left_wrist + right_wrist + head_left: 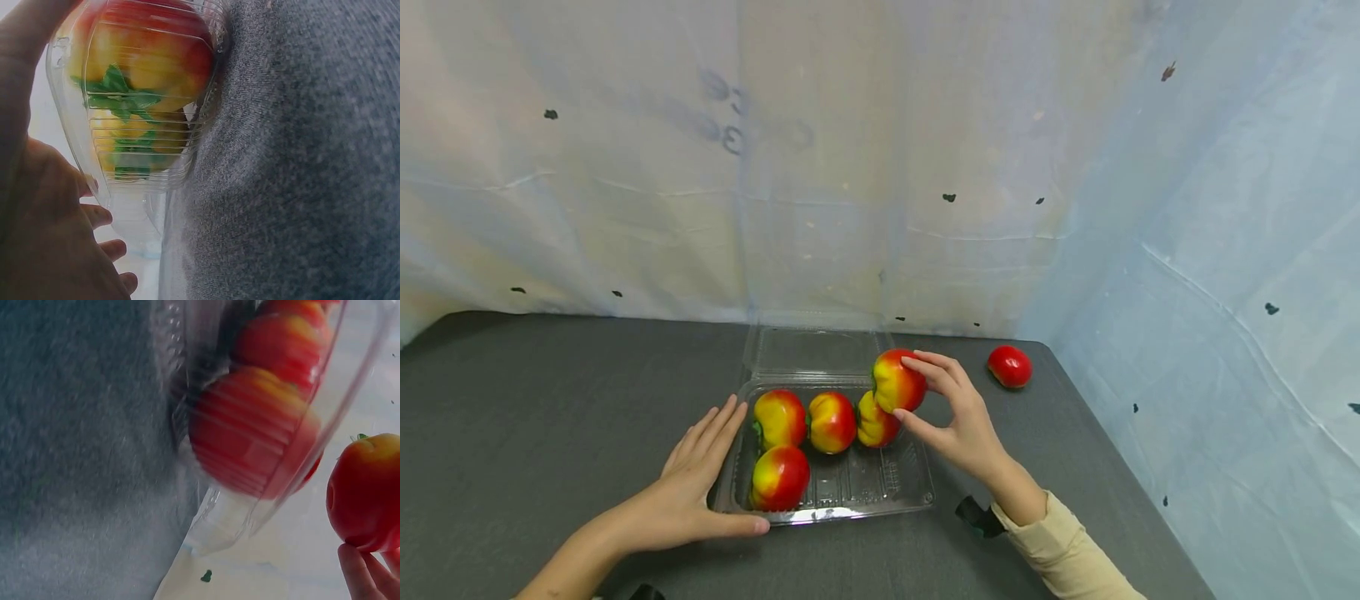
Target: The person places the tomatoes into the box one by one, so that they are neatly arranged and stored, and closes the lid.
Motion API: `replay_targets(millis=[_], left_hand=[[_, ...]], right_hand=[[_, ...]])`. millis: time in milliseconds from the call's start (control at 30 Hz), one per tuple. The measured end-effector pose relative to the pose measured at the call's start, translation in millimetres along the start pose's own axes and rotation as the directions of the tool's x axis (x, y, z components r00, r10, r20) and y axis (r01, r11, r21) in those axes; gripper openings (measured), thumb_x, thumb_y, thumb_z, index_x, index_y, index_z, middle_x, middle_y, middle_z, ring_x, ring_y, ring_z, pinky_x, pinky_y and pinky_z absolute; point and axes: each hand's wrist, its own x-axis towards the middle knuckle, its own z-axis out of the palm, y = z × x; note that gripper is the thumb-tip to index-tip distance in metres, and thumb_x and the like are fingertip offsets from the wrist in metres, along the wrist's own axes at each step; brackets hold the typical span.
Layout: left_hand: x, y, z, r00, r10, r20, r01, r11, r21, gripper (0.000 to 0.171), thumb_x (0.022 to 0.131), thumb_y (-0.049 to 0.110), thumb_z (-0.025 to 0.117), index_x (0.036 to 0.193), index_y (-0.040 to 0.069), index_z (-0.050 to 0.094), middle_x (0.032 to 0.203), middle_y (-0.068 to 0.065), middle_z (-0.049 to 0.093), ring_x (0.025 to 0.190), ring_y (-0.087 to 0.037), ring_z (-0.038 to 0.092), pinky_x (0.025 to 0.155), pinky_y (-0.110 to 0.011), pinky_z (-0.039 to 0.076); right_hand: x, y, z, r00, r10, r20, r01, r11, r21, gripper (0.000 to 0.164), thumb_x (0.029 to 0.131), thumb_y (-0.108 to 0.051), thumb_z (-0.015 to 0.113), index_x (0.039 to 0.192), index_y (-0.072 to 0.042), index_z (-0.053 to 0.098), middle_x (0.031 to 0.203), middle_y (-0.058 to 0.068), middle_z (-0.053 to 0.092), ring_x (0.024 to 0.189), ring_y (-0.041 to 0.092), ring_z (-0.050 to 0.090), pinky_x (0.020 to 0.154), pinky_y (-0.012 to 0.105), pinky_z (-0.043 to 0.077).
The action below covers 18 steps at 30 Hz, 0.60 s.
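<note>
- Pale, wrinkled sheeting (820, 242) forms the back wall, with cream and bluish tints.
- A bluish-white side wall (1225, 208) meets it at right, crossed by a long crease (1210, 308).
- Small dark patches (949, 197) dot both; faint curved markings (732, 140) show at the back.
- Dark grey, fabric-textured tabletop (550, 400), far corners rounded.
- Soft, diffuse light.

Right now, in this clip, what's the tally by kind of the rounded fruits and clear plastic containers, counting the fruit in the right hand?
Clear plastic container with raised lid: 1
Red-and-yellow rounded fruits: 5 (4 inside the container, 1 in the right hand)
Mostly red rounded fruit on the dark grey table: 1
Total: 7
</note>
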Motion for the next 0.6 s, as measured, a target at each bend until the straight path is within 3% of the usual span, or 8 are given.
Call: replay_targets(millis=[600], left_hand=[[-0.7,0.8,0.7,1.0,-0.003,-0.009,0.003,1.0,0.015,0.124,0.067,0.051,0.081,0.156,0.019,0.002,0.162,-0.013,-0.004,0.143,-0.048,-0.003,0.1,-0.077,0.0]], right_hand=[[-3.1,-21.3,11.6,0.993,-0.038,0.111,0.025,0.993,0.113,0.063,0.078,-0.015,0.08,0.135,-0.015,0.053,0.133,0.008,0.048,0.116,0.021,0.052,0.09,0.031,0.053]])
